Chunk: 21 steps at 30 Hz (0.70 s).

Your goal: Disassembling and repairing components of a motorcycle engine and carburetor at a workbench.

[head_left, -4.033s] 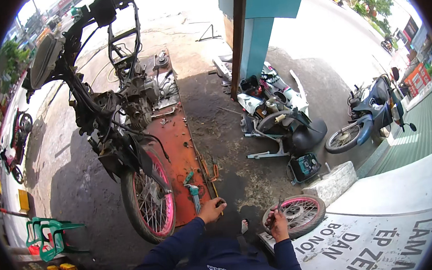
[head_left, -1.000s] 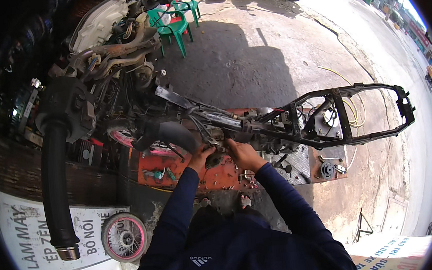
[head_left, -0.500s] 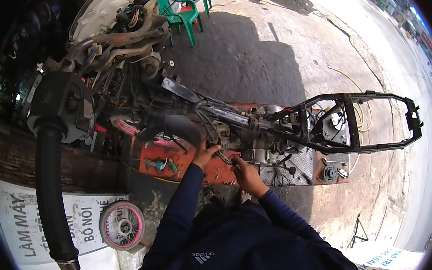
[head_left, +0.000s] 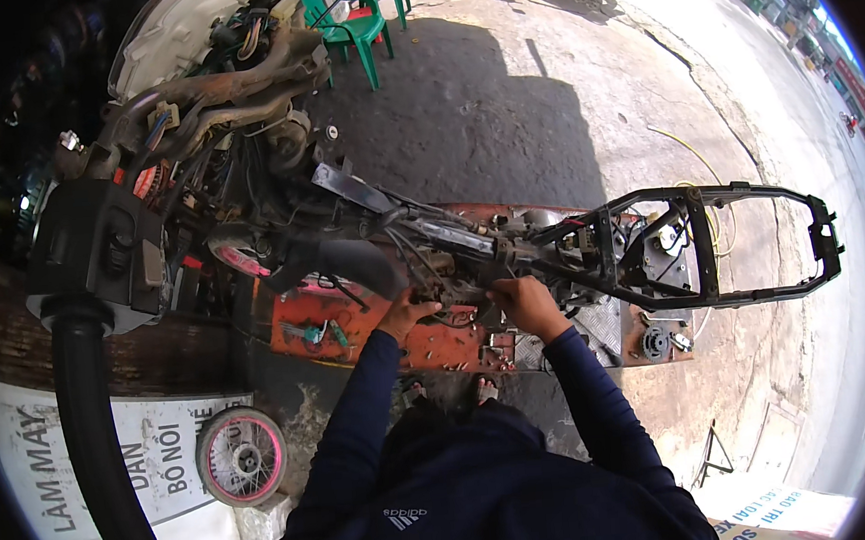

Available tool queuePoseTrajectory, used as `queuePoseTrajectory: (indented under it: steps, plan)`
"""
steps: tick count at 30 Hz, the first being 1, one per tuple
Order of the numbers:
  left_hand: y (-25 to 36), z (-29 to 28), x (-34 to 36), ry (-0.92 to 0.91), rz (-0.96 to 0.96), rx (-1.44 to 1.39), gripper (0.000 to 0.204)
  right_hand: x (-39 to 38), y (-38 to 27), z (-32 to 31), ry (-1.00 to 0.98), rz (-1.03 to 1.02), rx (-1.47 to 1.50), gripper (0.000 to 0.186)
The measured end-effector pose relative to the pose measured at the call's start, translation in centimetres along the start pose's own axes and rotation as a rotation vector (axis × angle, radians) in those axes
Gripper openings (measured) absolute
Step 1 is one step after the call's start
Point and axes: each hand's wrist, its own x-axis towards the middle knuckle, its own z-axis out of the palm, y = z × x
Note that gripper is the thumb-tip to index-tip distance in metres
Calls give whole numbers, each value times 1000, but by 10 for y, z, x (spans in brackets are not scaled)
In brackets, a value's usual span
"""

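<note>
In front of you, the stripped motorbike (head_left: 460,236) is stretching across from left to right, its bare tail frame (head_left: 702,251) pointing right and its engine (head_left: 468,294) sitting over the red platform (head_left: 459,356). The white sign (head_left: 93,434) is lying to your lower left, with a pink-rimmed wheel (head_left: 247,457) resting beside it. Beyond the bike, a green chair (head_left: 358,30) is standing on the pavement. The black handlebar (head_left: 92,424) is jutting toward you at far left. Your left hand (head_left: 408,317) is resting at the engine's near side, thumb pointing right; your right hand (head_left: 530,306) is bending its fingers in just across from it. Dark parts are hiding both sets of fingertips, so you cannot tell whether either is pinching anything. A round metal part (head_left: 655,343) is lying at the platform's right end, and a teal tool (head_left: 306,332) is lying toward its left.
</note>
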Motion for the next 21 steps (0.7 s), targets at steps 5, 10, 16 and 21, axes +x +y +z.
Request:
queuePoseTrajectory:
  steps: [5,10,16,21]
  plan:
    - [18,3,-1,-141,-36,119,76,13,5,4,-56,-47,-39,21]
    - [-9,-36,18,-154,-138,289,119,29,11,-2,-175,-176,-143,20]
    - [-12,-27,30,-222,-194,374,145,29,21,-2,-144,-206,-9,19]
    - [6,-21,17,-282,-191,308,123,28,1,-16,-228,-174,-133,18]
